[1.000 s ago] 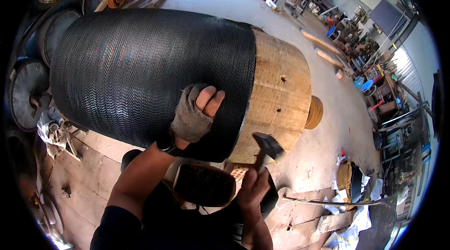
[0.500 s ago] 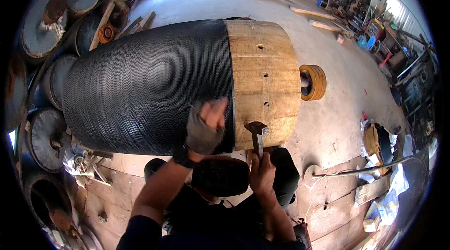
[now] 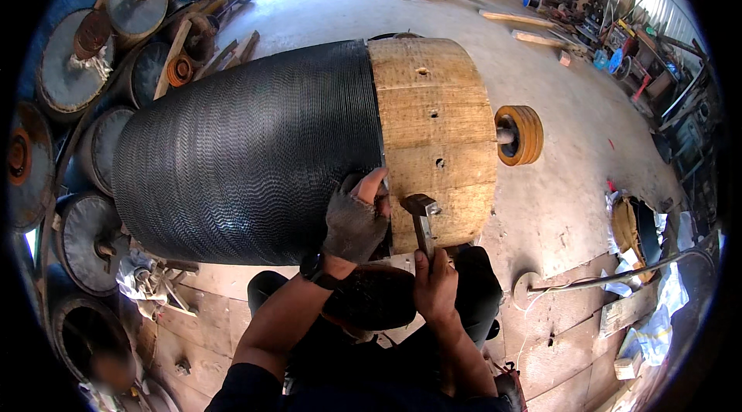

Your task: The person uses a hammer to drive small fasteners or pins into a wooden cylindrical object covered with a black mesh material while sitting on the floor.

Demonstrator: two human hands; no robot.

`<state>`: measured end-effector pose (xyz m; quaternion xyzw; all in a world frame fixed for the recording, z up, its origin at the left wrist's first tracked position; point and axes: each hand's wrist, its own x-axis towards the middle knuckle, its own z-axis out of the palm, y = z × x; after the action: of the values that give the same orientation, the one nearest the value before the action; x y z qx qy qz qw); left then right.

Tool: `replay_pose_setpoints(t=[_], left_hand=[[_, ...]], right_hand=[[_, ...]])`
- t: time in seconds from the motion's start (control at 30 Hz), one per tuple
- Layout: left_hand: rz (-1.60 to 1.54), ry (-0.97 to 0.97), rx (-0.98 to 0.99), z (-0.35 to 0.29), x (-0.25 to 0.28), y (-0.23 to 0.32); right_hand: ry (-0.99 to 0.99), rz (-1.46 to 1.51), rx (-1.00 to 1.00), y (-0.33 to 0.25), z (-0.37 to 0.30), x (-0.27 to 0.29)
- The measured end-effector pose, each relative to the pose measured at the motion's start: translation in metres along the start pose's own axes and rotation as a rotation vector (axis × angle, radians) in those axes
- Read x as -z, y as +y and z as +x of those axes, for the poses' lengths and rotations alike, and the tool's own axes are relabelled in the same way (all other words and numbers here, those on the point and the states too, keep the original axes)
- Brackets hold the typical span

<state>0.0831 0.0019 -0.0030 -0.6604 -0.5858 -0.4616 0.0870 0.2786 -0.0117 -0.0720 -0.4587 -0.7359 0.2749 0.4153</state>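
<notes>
A wide wooden drum (image 3: 452, 103) lies across in front of me. Its left part is covered by a black, finely toothed layer (image 3: 232, 149); the right part is bare wood with several dark holes. My left hand (image 3: 357, 219), in a grey fingerless glove, is at the edge where the black layer meets the wood. Its fingers are curled together, and what they may pinch there is hidden. In my right hand (image 3: 437, 284) is a hammer (image 3: 422, 223), gripped by its handle, with the head over the bare wood near the drum's front. A dark watch (image 3: 315, 269) circles my left wrist.
A yellow-brown grooved pulley (image 3: 519, 135) sits on the drum's shaft at right. Large metal-ended rollers (image 3: 89, 246) are stacked along the left. A bent rod on a round base (image 3: 527, 288), planks and plastic scraps lie at right. A dark seat-like pad (image 3: 369, 300) is between my legs.
My left hand has moved slightly right and down to the black layer's edge, and its fingers have curled in. The hammer stays in my right hand, a little shifted. The view has moved slightly.
</notes>
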Motion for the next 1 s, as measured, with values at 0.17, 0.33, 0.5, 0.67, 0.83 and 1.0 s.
replay_pose_setpoints(t=[0.17,0.33,0.5,0.67,0.83,1.0], left_hand=[[0.171,0.051,-0.012,0.005,-0.02,0.002],[0.185,0.044,0.001,0.006,-0.021,0.003],[0.204,0.029,0.034,0.003,-0.028,-0.002],[0.108,0.014,0.147,-0.009,0.0,0.027],[0.037,-0.168,-0.05,-0.091,-0.003,0.029],[-0.05,-0.504,-0.124,-0.15,-0.02,0.038]], right_hand=[[0.03,0.06,0.023,-0.019,0.007,0.005],[-0.056,-0.113,0.009,-0.023,0.016,0.007],[0.07,-0.004,0.075,-0.022,0.011,0.004],[-0.025,-0.075,-0.019,-0.026,0.014,0.01],[0.124,-0.097,0.185,-0.021,0.016,0.012],[-0.036,-0.101,0.055,-0.024,0.018,0.012]])
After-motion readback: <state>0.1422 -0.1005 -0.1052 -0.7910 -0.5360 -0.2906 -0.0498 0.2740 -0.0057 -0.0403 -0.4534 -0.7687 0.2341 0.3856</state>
